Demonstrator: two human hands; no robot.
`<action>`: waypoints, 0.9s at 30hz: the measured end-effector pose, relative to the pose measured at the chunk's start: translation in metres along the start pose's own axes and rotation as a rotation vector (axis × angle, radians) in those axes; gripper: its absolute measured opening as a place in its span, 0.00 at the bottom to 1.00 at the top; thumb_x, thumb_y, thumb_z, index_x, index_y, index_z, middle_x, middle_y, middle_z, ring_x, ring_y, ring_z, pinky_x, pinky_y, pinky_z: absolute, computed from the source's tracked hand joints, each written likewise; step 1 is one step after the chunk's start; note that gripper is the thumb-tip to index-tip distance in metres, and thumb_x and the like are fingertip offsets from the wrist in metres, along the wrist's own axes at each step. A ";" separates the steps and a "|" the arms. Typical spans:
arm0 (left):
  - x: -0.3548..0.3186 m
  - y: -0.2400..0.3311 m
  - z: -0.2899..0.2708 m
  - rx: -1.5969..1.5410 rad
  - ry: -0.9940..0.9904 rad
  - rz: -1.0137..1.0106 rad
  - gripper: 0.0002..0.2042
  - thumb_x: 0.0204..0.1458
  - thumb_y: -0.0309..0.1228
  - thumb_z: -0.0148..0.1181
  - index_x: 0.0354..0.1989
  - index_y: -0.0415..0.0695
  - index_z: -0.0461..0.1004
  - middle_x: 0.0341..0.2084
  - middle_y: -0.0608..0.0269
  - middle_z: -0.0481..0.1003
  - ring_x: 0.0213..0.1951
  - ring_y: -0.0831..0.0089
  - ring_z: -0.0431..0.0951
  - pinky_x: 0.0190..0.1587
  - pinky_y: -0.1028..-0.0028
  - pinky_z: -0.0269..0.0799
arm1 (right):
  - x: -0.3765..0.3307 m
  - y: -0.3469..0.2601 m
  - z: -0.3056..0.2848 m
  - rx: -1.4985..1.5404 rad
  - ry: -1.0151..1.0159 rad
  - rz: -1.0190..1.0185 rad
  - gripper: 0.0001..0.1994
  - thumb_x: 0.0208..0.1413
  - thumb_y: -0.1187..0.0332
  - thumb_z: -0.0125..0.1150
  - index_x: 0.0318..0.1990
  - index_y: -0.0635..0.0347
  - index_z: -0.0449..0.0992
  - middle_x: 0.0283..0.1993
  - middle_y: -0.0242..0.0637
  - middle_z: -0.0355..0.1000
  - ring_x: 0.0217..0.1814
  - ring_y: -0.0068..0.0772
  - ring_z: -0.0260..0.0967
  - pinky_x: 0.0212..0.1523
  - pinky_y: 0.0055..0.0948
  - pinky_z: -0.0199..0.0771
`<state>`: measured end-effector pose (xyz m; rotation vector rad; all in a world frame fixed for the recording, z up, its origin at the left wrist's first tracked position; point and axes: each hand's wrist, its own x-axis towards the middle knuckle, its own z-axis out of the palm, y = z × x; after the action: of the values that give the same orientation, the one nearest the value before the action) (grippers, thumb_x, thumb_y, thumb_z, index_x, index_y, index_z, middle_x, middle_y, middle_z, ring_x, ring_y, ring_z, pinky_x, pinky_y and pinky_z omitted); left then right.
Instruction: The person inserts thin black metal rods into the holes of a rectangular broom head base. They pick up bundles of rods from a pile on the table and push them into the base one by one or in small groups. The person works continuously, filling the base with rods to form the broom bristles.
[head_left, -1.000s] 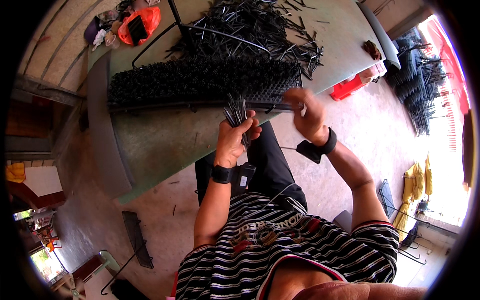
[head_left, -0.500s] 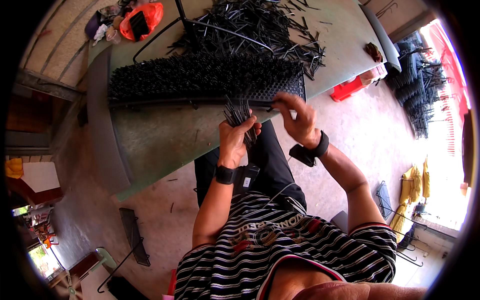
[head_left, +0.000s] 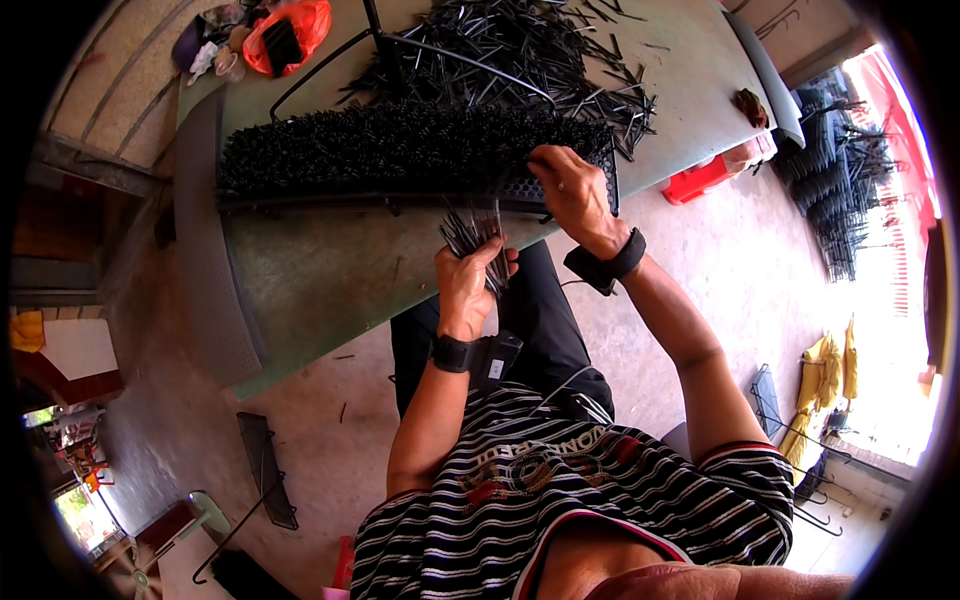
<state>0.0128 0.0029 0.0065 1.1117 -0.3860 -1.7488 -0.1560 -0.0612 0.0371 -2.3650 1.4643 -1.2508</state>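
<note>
"Fingers of the left hand (head_left: pixel 464 282) are clamping sticks (head_left: pixel 466 232) beside the panel (head_left: pixel 522 189) lying on the table (head_left: pixel 320 270)."
"The right hand's (head_left: pixel 578 200)?"
"Curling over the panel's holes; whether they're gripping, I can't tell."

A greenish tabletop (head_left: pixel 330 270) carries everything, its left edge bordered by a grey ribbed strip (head_left: pixel 212 250). A long panel packed with black bristles (head_left: pixel 370 155) lies across it, left end by that strip, right end close to the near edge. Behind the panel spreads a heap of loose black strips (head_left: pixel 490 60), scattered pieces trailing toward the right edge. Near the far left corner sit an orange-red plastic bag (head_left: pixel 310 20) and a whitish crumpled scrap (head_left: pixel 202 58); a dark brown bundle (head_left: pixel 751 107) rests near the right edge
</note>
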 end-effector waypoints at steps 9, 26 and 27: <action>-0.006 0.002 0.006 -0.003 -0.065 0.017 0.08 0.49 0.20 0.58 0.38 0.38 0.74 0.29 0.58 0.77 0.26 0.67 0.78 0.27 0.71 0.77 | -0.002 -0.031 -0.015 0.234 -0.355 0.526 0.16 0.43 0.60 0.67 0.30 0.66 0.77 0.22 0.45 0.74 0.25 0.31 0.74 0.25 0.27 0.71; -0.002 -0.008 0.002 -0.064 -0.009 0.098 0.06 0.49 0.18 0.54 0.35 0.38 0.74 0.27 0.62 0.74 0.25 0.66 0.77 0.27 0.68 0.76 | -0.007 -0.020 0.023 0.409 0.188 0.299 0.09 0.54 0.77 0.56 0.42 0.63 0.65 0.32 0.39 0.75 0.29 0.25 0.76 0.26 0.20 0.73; -0.003 -0.007 0.001 -0.070 0.000 0.091 0.06 0.49 0.18 0.54 0.35 0.38 0.74 0.27 0.62 0.74 0.25 0.66 0.77 0.27 0.68 0.76 | -0.007 -0.023 0.021 0.423 0.155 0.319 0.08 0.52 0.78 0.57 0.40 0.63 0.68 0.33 0.39 0.73 0.29 0.32 0.76 0.26 0.25 0.73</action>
<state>0.0082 0.0081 0.0035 1.0284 -0.3675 -1.6698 -0.1265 -0.0505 0.0298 -1.7270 1.3765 -1.5001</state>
